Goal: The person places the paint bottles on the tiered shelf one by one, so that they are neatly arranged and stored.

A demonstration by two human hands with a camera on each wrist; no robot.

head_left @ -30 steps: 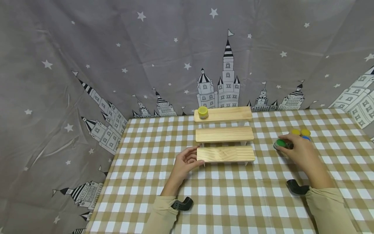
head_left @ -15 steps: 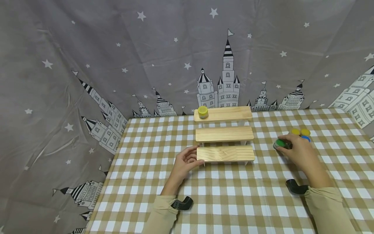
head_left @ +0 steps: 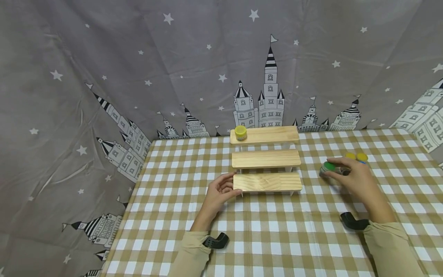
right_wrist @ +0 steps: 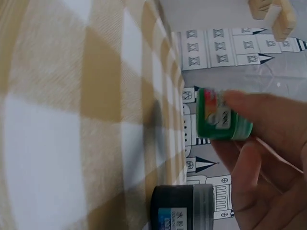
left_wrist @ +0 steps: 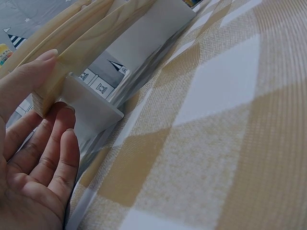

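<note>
A three-tier wooden stand (head_left: 266, 158) with pale boards and white supports stands at the table's middle. My left hand (head_left: 218, 193) holds the left end of its lowest board, thumb on top and fingers below; the left wrist view shows the thumb (left_wrist: 33, 79) on the wood. Pinched between the thumb and fingers of my right hand (head_left: 356, 181) is a small green paint jar (right_wrist: 216, 115), held above the cloth right of the stand. A dark paint jar (right_wrist: 177, 208) stands below it, mostly hidden by my hand in the head view. One yellow-lidded jar (head_left: 240, 132) sits on the top board's left end.
Two yellow-lidded jars (head_left: 362, 157) and a blue-lidded one (head_left: 362, 162) stand beyond my right hand, partly covered by it. A brown-and-white checked cloth (head_left: 277, 238) covers the table. Behind rises a grey curtain (head_left: 194, 50) printed with castles and stars.
My right hand has raised the green paint jar off the cloth and shifted it slightly left. The left hand and the stand have not moved.
</note>
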